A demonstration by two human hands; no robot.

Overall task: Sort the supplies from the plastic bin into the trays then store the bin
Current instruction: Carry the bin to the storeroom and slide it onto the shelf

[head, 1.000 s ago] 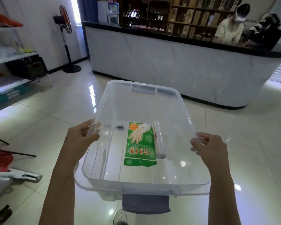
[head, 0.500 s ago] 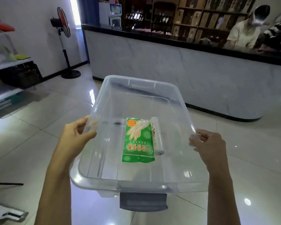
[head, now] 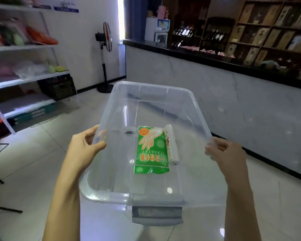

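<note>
View swung left since earlier; left hand [head: 84,146] and right hand [head: 223,153] still grip clear bin [head: 146,197]; glove packet [head: 151,152], roll [head: 170,145] inside; roll print illegible.

Packet [head: 151,150] and roll [head: 171,145] side by side in the bin [head: 111,171], roll on the right.

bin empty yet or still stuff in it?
Not empty. The clear bin holds a green glove packet and a white roll lying flat.
</note>
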